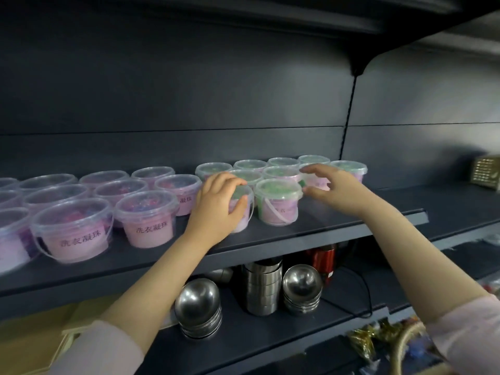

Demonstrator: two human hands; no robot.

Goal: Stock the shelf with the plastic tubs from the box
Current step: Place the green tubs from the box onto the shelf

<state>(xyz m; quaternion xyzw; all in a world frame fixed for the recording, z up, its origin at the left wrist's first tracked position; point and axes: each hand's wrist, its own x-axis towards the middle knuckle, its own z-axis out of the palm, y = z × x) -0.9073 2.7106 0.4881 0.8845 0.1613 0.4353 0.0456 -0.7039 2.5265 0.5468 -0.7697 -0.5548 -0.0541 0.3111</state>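
Plastic tubs (147, 217) with clear lids and thin carry handles are sitting in rows on a dark shelf (270, 244), filling its left and middle stretch. The tubs on the left are showing pink and purple contents behind pink labels with printed characters; the group further right is showing green under the lids. The person's left hand (220, 204) is gripping a green-topped tub (242, 191) in the front row, fingers curling over its lid and the thumb pressing against its near side, while the tub is standing on the shelf just beside a pink one. The right hand (338, 188) is reaching in from the right with fingers spread wide, curving over a tub in the second row (316, 182) with the thumb lying below it; whether it is actually touching that tub is unclear through the blur. Another green tub (278, 201) is standing between the two hands. Pale pink sleeves (100, 350) are covering both upper forearms. On the shelf below, steel bowls (198, 301) and stacked steel cups (262, 285) are sitting upside down.
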